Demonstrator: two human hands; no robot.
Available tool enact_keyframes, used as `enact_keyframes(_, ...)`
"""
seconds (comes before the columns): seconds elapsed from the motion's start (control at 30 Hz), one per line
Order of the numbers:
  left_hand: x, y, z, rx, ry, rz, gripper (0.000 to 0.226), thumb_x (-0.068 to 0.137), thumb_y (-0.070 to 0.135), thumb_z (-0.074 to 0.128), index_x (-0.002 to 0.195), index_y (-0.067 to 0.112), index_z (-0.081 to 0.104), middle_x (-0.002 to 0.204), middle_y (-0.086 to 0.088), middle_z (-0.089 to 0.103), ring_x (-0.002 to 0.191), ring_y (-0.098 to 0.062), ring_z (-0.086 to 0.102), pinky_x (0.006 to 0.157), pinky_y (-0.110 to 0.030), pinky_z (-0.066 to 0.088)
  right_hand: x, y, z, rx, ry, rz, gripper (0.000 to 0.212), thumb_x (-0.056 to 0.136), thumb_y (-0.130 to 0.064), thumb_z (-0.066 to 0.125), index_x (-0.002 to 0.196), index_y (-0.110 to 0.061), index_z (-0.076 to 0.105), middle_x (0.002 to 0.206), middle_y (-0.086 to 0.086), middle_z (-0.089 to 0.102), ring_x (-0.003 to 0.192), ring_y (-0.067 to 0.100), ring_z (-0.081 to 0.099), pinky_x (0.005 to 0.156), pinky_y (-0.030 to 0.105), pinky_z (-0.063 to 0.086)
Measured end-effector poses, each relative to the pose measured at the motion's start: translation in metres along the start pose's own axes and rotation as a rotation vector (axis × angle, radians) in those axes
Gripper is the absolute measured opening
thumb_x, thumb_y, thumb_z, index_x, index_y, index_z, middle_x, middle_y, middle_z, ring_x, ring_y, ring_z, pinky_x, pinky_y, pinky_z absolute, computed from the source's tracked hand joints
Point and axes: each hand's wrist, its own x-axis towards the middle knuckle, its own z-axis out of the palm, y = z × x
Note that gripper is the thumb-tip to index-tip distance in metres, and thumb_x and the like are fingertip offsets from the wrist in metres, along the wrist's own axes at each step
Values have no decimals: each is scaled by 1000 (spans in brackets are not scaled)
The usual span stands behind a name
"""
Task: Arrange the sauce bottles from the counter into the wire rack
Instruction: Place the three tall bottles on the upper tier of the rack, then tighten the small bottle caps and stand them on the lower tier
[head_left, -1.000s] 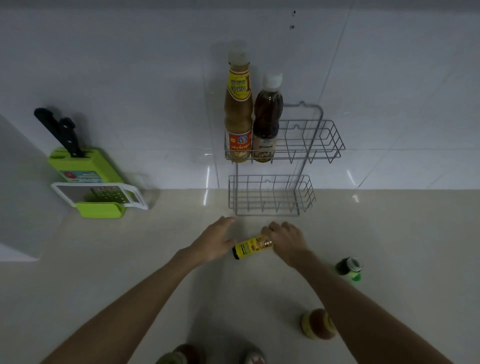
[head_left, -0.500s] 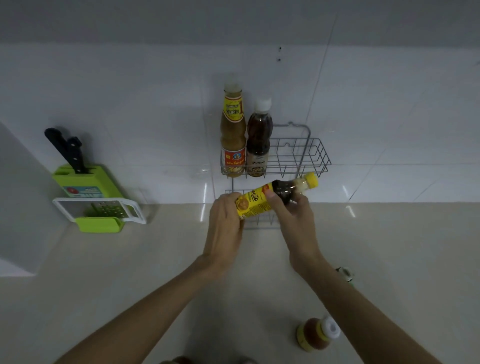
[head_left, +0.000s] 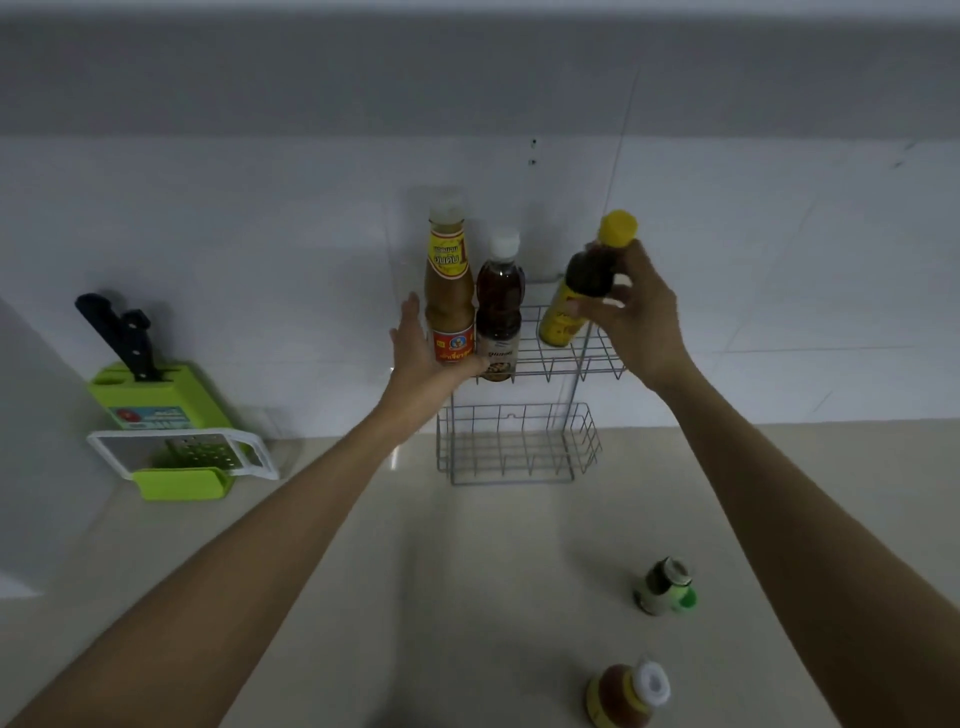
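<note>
A two-tier wire rack (head_left: 519, 447) stands against the tiled wall. Its upper basket holds a tall tan sauce bottle (head_left: 449, 280) with a yellow label and a dark bottle (head_left: 500, 306) with a white cap. My right hand (head_left: 636, 317) grips a dark, yellow-capped bottle (head_left: 582, 280) by its neck, tilted, with its base inside the upper basket to the right of the other two. My left hand (head_left: 423, 353) is spread against the left front of the upper basket, touching the tan bottle's base. The lower basket holds nothing.
On the counter stand a small green-capped bottle (head_left: 665, 587) and an orange white-capped bottle (head_left: 626, 693) at the lower right. A green knife block (head_left: 150, 395) with a black-handled knife and a white grater (head_left: 182, 452) sit at the left by the wall.
The yellow-capped bottle went from lying on the counter up to the rack's upper basket in my right hand. My left hand let go of it and moved to the basket's left side.
</note>
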Motion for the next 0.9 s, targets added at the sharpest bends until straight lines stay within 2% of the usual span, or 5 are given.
enact_keyframes(0.13,9,5,7,-156,-35,-5,90,79,5,73,145,21,14,123,6,45,115,-17,51,80,-26,54,14,20,16,-13,-227,57,50,75,-1,76,119,-12,54,117,6,63,104,27,63,90,49,55)
enact_keyframes(0.47,4,0,2,-42,-63,-73,132,61,21,83,151,24,-14,158,-6,19,142,-23,31,115,-46,32,-14,25,42,-90,-174,69,89,83,-28,74,149,-12,17,148,6,38,133,18,39,112,39,36)
enact_keyframes(0.6,-49,-13,-31,126,11,-45,73,88,24,66,149,20,26,155,0,29,144,-13,26,118,-31,21,-81,16,72,-88,220,-14,46,88,-11,59,132,-9,44,126,8,56,116,21,54,99,44,47)
enact_keyframes(0.7,-128,-62,-76,35,-27,-39,31,95,-5,47,123,5,58,122,-2,65,112,-4,60,104,-22,42,-136,1,91,-168,-390,-91,18,91,-13,60,108,-17,63,92,-7,70,86,2,65,81,30,54)
enact_keyframes(0.9,-296,-156,-128,456,-387,-332,77,70,-8,56,135,33,43,135,18,45,127,1,41,110,-30,35,-232,-63,144,-344,-1242,-260,45,86,-60,56,103,-21,68,91,-6,71,83,7,62,78,26,52)
